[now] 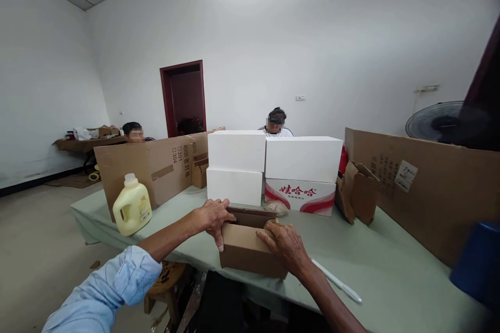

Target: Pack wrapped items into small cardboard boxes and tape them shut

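A small brown cardboard box point(246, 247) sits at the near edge of the green-covered table point(390, 265), its far flap raised. My left hand point(214, 217) grips the box's left top corner, thumb down its front face. Resting on the box's right top edge, my right hand point(285, 244) has its fingers curled over the rim. Both hands are closed on the box.
White foam boxes point(236, 166) and a red-printed carton point(300, 196) stand behind the box. A yellow detergent jug point(133, 207) is at the left. Cardboard sheets point(433, 187) wall the table's sides. A white strip point(338, 282) lies at right. Two people sit beyond; a fan point(439, 120) stands at back right.
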`<state>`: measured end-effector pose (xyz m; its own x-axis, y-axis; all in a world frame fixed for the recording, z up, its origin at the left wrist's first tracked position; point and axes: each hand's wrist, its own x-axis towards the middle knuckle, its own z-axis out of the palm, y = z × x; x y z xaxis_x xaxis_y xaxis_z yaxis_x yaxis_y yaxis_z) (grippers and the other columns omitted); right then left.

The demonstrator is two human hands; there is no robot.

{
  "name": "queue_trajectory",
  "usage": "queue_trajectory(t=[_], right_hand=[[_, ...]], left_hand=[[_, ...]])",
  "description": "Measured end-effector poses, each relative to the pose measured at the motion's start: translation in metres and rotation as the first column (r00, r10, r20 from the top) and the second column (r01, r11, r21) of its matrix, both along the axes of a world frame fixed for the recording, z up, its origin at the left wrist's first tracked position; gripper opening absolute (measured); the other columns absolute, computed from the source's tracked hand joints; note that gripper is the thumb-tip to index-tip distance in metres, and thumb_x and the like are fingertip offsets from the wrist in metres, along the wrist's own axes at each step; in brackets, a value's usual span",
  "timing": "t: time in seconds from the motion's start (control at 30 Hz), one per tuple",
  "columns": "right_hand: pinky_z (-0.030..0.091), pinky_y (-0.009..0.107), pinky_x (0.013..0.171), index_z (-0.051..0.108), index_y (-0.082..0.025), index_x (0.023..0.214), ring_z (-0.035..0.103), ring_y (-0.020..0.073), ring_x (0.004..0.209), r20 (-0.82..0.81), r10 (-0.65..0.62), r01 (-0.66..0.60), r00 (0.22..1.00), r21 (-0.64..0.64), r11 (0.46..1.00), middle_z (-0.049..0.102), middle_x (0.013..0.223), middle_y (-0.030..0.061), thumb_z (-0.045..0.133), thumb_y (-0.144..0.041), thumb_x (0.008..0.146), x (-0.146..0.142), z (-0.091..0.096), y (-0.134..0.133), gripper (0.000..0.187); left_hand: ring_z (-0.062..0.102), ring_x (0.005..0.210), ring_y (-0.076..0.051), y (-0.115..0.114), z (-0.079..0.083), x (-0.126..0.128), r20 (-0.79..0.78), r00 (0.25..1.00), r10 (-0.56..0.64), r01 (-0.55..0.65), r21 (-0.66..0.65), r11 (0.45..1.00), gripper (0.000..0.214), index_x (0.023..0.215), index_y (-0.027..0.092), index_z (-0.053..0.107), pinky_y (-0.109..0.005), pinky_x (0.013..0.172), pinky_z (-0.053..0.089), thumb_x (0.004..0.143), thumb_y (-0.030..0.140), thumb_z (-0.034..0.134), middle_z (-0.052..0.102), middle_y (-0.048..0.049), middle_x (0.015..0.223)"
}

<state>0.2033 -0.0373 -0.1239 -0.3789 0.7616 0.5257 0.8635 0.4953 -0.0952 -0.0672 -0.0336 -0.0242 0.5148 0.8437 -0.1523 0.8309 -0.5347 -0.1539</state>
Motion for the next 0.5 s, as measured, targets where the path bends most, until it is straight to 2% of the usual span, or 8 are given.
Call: queue_trajectory(t=[0.2,0.37,0.5], right_hand=[[0.040,0.036,0.081,0.068,-0.023,0.089,0.073,0.0240,0.089,0.023,0.007,-0.006,1.000,-0.014,1.000,0.080,0.094,0.0070,0.053,-0.047,0.110,-0.001,0.005,-0.007,0.035],[0.039,0.035,0.079,0.067,-0.023,0.087,0.072,0.0236,0.085,0.022,0.010,-0.010,1.000,-0.013,1.000,0.080,0.091,0.0066,0.056,-0.046,0.109,-0.001,0.008,-0.008,0.034],[0.039,0.035,0.080,0.067,-0.023,0.087,0.072,0.0232,0.085,0.004,0.019,-0.019,1.000,0.001,1.000,0.080,0.091,0.0057,0.059,-0.043,0.108,0.000,0.007,-0.013,0.030]], left_hand=[[0.062,0.121,-0.049,0.003,-0.012,0.005,0.012,1.000,-0.006,0.006,0.061,0.998,0.103,0.138,0.039,0.072,-0.064,0.102,0.051,0.044,0.069,0.100,0.056,-0.0147,0.132],[0.061,0.123,-0.048,0.002,-0.013,0.002,-0.005,1.000,-0.016,0.016,0.057,0.998,0.101,0.136,0.037,0.071,-0.062,0.101,0.052,0.044,0.068,0.101,0.055,-0.0144,0.132],[0.063,0.119,-0.044,-0.004,-0.016,-0.011,0.044,0.997,-0.062,0.058,0.080,0.995,0.103,0.137,0.032,0.064,-0.054,0.097,0.056,0.049,0.071,0.100,0.053,-0.0141,0.135]])
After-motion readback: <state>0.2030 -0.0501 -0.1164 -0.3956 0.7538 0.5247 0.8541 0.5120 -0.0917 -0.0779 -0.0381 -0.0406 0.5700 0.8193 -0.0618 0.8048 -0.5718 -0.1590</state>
